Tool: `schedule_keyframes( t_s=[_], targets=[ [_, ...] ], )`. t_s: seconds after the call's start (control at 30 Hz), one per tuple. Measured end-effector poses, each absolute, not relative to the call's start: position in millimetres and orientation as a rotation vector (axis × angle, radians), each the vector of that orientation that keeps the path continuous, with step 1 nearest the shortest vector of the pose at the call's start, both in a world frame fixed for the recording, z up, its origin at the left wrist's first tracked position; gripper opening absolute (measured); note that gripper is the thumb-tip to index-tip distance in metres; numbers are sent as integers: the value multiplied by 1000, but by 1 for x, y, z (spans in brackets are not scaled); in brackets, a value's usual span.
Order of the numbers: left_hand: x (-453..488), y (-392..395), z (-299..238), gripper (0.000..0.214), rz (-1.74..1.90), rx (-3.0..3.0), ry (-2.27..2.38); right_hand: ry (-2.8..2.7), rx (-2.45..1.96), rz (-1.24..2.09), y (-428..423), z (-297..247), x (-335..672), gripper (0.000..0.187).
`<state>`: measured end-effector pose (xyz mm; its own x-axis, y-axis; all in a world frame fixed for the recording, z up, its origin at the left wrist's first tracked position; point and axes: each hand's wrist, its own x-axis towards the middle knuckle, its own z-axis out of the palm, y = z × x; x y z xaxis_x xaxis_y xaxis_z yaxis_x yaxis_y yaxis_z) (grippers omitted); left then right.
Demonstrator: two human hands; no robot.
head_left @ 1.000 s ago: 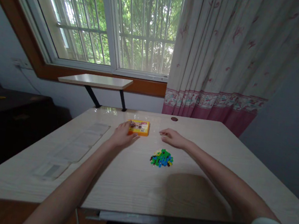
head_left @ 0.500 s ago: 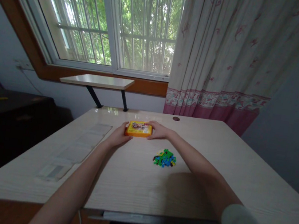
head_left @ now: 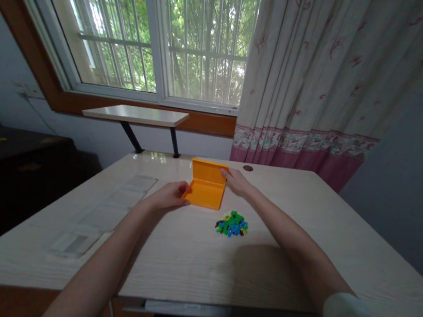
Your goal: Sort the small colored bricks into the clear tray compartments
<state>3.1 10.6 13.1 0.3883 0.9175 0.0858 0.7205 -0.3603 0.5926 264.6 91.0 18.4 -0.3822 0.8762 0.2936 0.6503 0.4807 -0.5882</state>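
A yellow-orange plastic box stands on the table with its hinged lid raised at the back, and no contents show inside. My left hand grips the box's left front corner, thumb and fingers on its wall. At the upper right, my right hand pinches the right edge of the lid. Just in front of the box lies a small heap of building bricks in green, blue, yellow and dark colours, touched by neither hand.
The pale wood table has a round cable hole at its back edge. Flat clear plastic sleeves lie on the left. A small raised shelf stands at the back left, below the window.
The box, closed half a second ago with its printed lid up, has been opened. Its lid swung upward in my right hand, and the box shifted slightly right and nearer.
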Motion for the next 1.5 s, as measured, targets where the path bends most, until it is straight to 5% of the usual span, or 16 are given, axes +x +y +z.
schedule_keyframes(
  t_s=[1.5],
  targets=[
    [-6,16,19,25,321,2349,1602,-1926,-1830,420,136,-12,225,37]
  ],
)
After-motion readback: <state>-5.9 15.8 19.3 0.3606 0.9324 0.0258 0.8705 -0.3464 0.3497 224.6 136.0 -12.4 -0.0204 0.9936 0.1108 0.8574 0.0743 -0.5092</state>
